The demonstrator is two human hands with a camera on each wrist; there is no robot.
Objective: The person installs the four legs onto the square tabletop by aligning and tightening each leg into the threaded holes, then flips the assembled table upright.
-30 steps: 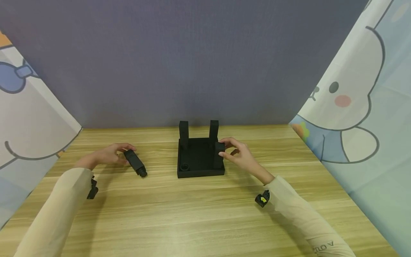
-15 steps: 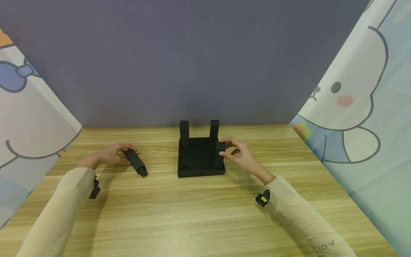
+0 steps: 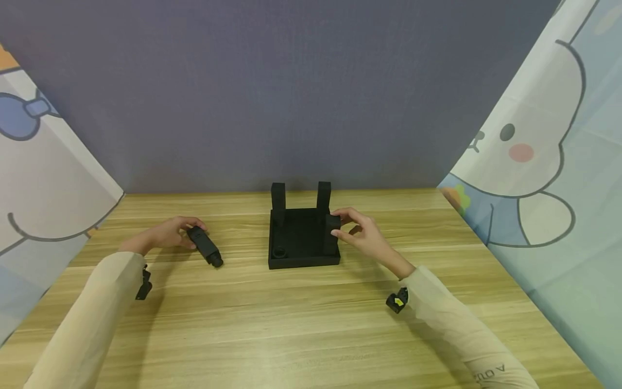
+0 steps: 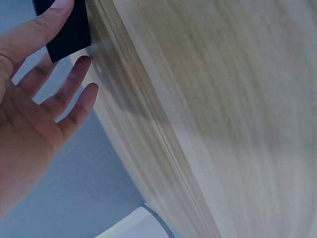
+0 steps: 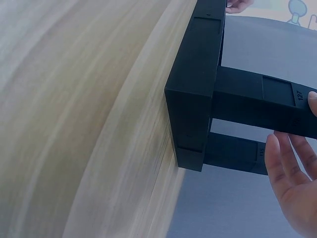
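My left hand point(image 3: 171, 235) pinches a black rectangular post point(image 3: 203, 244) with a round peg at one end, its peg pointing toward the front right. In the left wrist view only the post's square end point(image 4: 74, 32) shows between thumb and fingers. A square black base point(image 3: 303, 262) with a raised rim lies mid-table. Its front left corner has a round socket point(image 3: 279, 252). My right hand point(image 3: 365, 236) pinches the top of a similar post point(image 3: 330, 244) upright in the front right corner. The right wrist view shows the number 127 on this post point(image 5: 247, 96).
Two more posts stand at the base's back corners, a left one point(image 3: 278, 202) and a right one point(image 3: 323, 201). A grey panel point(image 3: 291, 97) rises behind the wooden table point(image 3: 272, 324). Printed cloths hang at both sides. Each wrist carries a small black camera point(image 3: 397, 300).
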